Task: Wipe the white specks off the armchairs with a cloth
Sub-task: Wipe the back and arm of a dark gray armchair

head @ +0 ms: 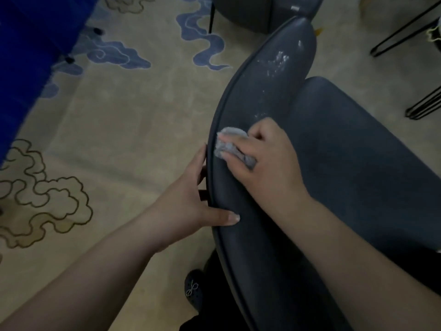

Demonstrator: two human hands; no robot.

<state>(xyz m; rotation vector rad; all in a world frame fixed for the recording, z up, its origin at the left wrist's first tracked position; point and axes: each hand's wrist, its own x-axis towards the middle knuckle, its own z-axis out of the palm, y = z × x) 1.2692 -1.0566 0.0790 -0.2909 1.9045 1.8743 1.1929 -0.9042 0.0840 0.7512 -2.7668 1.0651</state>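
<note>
A dark grey armchair point(253, 247) stands before me, its curved backrest running from bottom centre up to the top right. White specks point(278, 62) lie on the upper part of the backrest, and a few more point(260, 115) sit just above my right hand. My right hand point(267, 161) presses a crumpled grey cloth point(229, 144) onto the backrest, fingers curled over it. My left hand point(191, 199) holds the backrest's left edge, thumb on top and fingers behind the rim.
A second dark armchair point(260, 13) stands at the top. Black hairpin table legs point(424, 106) are at the right. A beige carpet point(124, 120) with cloud patterns covers the floor. A blue object point(31, 56) is at the upper left. My dark shoe point(193, 289) is below.
</note>
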